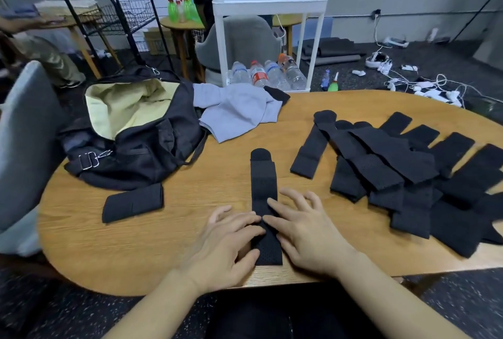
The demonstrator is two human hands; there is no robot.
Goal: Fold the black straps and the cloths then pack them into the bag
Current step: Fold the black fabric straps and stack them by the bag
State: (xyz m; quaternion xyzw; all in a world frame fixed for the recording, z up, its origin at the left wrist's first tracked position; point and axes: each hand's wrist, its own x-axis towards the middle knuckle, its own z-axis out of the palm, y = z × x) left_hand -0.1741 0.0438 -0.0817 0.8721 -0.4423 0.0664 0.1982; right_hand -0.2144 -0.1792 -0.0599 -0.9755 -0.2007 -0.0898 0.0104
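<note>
On near edge of table [152, 262], long black strap [263, 194] lying flat, pointing away. Left hand [226, 243] and right hand [304, 232] pressing on its near half, fingers spread flat, not gripping. Strap looking soft, light, bendy; probably best taking near end and folding toward round tip. Folded strap [133, 202] sitting left. Big strap pile [408, 172] waiting right. Open bag [130, 132] standing far left, grey cloth [236, 113] lying beside it. Nothing blocking way to bag.
</note>
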